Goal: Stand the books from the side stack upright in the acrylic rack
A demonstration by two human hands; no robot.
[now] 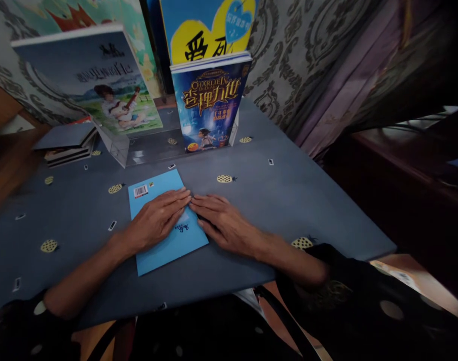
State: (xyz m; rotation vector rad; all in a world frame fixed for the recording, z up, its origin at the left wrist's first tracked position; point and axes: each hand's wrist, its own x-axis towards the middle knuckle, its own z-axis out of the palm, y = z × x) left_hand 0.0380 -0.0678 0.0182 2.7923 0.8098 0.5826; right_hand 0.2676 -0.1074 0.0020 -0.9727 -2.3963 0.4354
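Note:
A thin light-blue book [154, 193] lies face down on the grey-blue tablecloth [289, 200], its barcode at the far left corner. My left hand [157, 218] rests flat on the book with fingers stretched out. My right hand [223, 223] lies flat beside it, fingertips touching the book's right edge and meeting the left hand's fingertips. Neither hand grips anything.
A dark-blue book [208, 103] stands upright in a clear stand [118, 148] at the back. A larger book with a guitar picture [97, 82] leans at the back left. A small stack of books [69, 143] lies at the left. A patterned curtain hangs at the right.

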